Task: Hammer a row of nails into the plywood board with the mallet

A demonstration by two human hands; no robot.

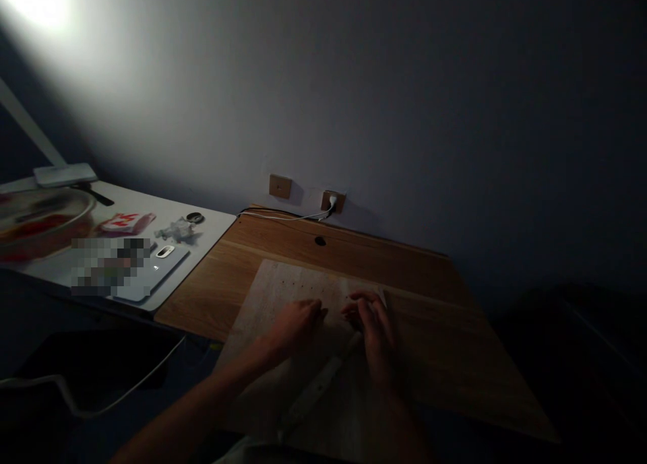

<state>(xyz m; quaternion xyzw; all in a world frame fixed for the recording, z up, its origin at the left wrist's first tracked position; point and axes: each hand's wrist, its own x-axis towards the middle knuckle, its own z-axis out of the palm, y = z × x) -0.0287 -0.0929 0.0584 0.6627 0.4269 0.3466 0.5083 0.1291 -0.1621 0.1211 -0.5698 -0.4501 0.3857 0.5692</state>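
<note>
My left hand (298,319) is closed, low over a pale wood-grained board (267,282); whatever its fingers hold is hidden. Facing it, my right hand (374,326) has its fingers bent inward above the board's right part. Anything between those fingertips is too dark to make out. A long, narrow pale strip (316,386) lies slantwise on the board, from below my right fingers toward my body; its kind does not show. Along the far part of the board runs a row of several small dark dots (302,287).
Under the board is a brown wooden desk (429,282) with a cable hole (320,241). A white table (212,235) adjoins at left, carrying a clear bowl (45,221), a red-and-white packet (126,223), crumpled wrapping (179,231) and a flat pale device (151,275). Cables reach a wall socket (333,201).
</note>
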